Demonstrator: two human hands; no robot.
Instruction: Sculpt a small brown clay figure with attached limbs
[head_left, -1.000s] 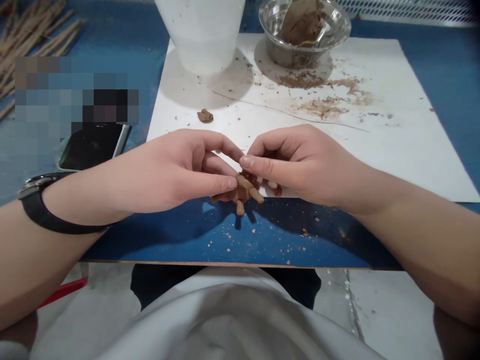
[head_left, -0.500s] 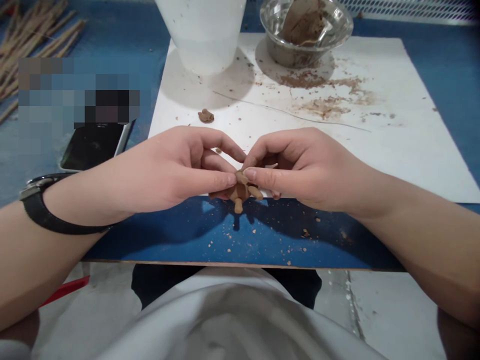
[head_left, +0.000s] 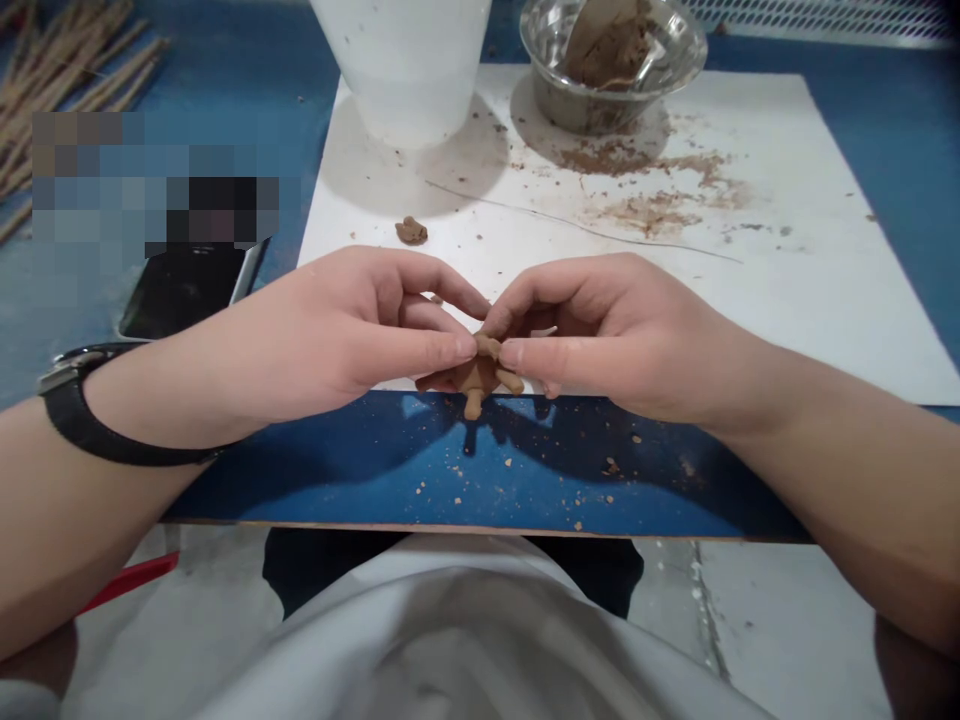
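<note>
A small brown clay figure [head_left: 475,380] with stubby limbs is held between my two hands, above the front edge of the white board. My left hand [head_left: 375,330] has its thumb and fingers closed on the figure's left side. From the other side my right hand [head_left: 600,330] pinches it, thumb tip near a small raised lump at its top. The two index fingertips nearly meet behind the figure. Its far side and part of its underside are hidden by my fingers.
On the white board [head_left: 825,300] stand a white bucket [head_left: 412,70] and a metal bowl [head_left: 544,85] holding brown clay. A clay scrap [head_left: 411,231] and a thin wire [head_left: 585,222] lie nearer. A phone [head_left: 184,290] and sticks [head_left: 75,70] are at left; crumbs dot the blue table [head_left: 540,500].
The clay figure has tilted and shifted slightly, and my right thumb has slid a little to the right on it. Both hands keep their hold.
</note>
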